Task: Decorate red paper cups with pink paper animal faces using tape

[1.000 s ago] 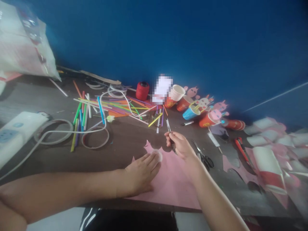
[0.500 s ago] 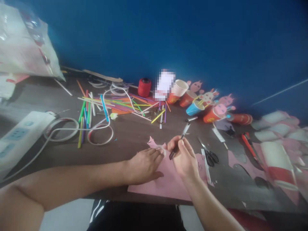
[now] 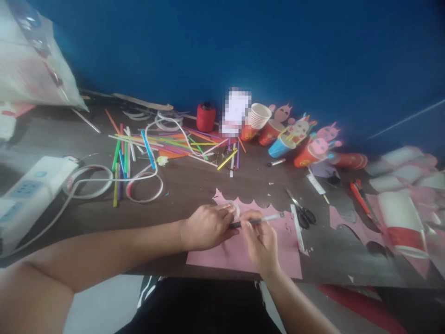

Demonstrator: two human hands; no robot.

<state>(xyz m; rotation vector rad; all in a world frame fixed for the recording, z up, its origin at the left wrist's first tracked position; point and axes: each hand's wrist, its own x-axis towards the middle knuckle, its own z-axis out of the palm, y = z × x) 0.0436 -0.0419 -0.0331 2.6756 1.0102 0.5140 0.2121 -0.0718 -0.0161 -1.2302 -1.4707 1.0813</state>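
On a sheet of pink paper [image 3: 215, 257] with a scalloped upper edge, my left hand [image 3: 210, 226] lies with its fingers drawn together. Its fingertips overlap a small white round piece [image 3: 236, 208], perhaps a disc or ring. Between thumb and fingers, my right hand [image 3: 261, 239] grips a slim pen [image 3: 257, 220] with a dark body and a pale end pointing right. The pen's dark left end sits in the closed fingers of my left hand, whose thumb is partly hidden. Black-handled scissors [image 3: 304, 215] and a white strip [image 3: 298, 229] lie right of the paper.
Colourful sticks [image 3: 174, 146] and a white cable [image 3: 104, 181] spread across the left, by a power strip [image 3: 31, 199]. Behind stand a red spool [image 3: 206, 118] and decorated paper cups [image 3: 282, 146]. Rightward are a red cutter [image 3: 359, 197], pink scraps [image 3: 354, 229] and a white-and-red cup [image 3: 403, 225].
My left hand has gone from lying flat with the thumb out to curled fingers. The pen has swung from slanting upward to nearly level, its dark end now at my left hand.
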